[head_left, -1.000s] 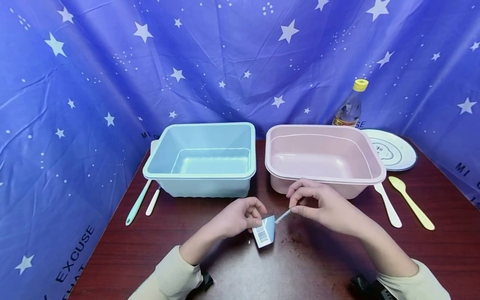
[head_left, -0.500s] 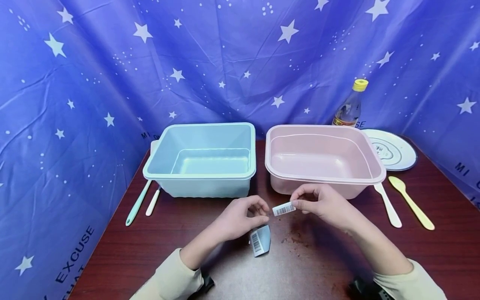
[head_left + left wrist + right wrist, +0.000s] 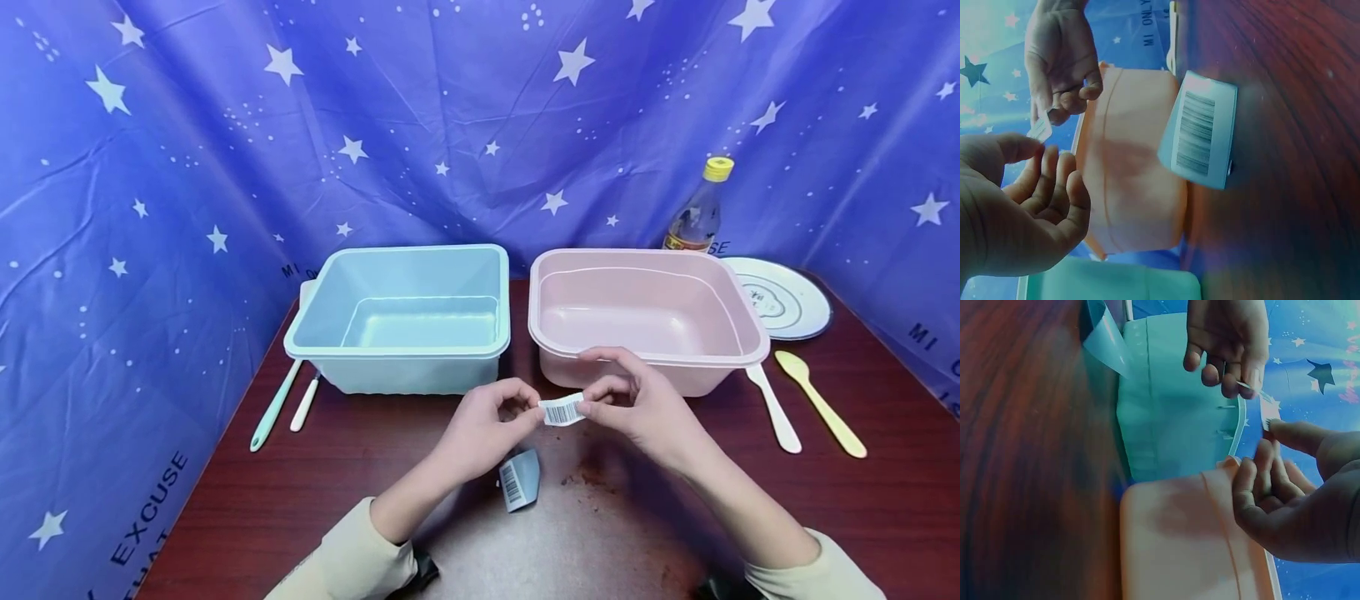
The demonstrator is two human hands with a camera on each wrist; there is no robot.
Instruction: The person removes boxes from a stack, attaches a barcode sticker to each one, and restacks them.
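Between the two hands a small white barcode label [image 3: 562, 410] is stretched above the table, curving slightly. My left hand [image 3: 483, 425] pinches its left end between thumb and forefinger. At the other end my right hand [image 3: 645, 410] pinches it the same way, its forefinger and thumb seen close together in the right wrist view. Below the left hand a folded light-blue piece [image 3: 520, 481] with a white barcode sticker lies on the table; the left wrist view shows its barcode [image 3: 1195, 134] large.
A blue basin [image 3: 412, 371] and a pink basin [image 3: 555, 367] stand behind the hands. Left are a green-handled utensil [image 3: 273, 408] and a white handle [image 3: 304, 406]. Right are a white utensil [image 3: 776, 408], a yellow spoon [image 3: 821, 404], a plate [image 3: 806, 308] and a yellow-capped bottle [image 3: 693, 217].
My left hand let go of the folded blue piece, which dropped lower onto the table. The right hand turned the label barcode-up, and the left hand took its other end.
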